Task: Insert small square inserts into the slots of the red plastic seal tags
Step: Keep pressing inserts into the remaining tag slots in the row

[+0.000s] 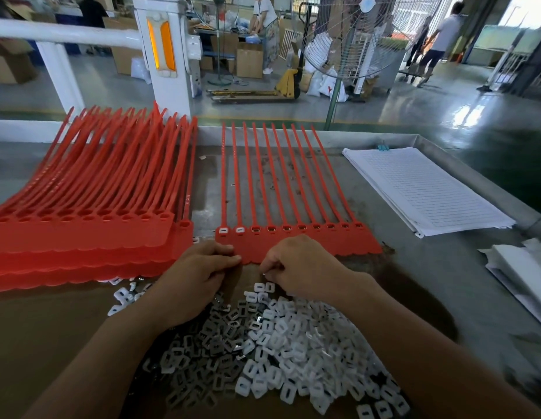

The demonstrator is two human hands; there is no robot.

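The right hand [299,267] curls its fingertips on what looks like one white insert [264,274], mostly hidden. From that pinch the next empty slot [255,229] lies at 12 o'clock, across the strip [323,241], whose head runs 9 to 3 with tails pointing to 12. The left hand [202,267], at 9 o'clock, pinches the strip's near edge. The right seems better placed to seat the insert. Two filled slots [223,230] sit left of the empty one. The pile [278,343] lies at 6, the stack [81,237] at 9, paper [423,189] at 2; the path looks unobstructed.
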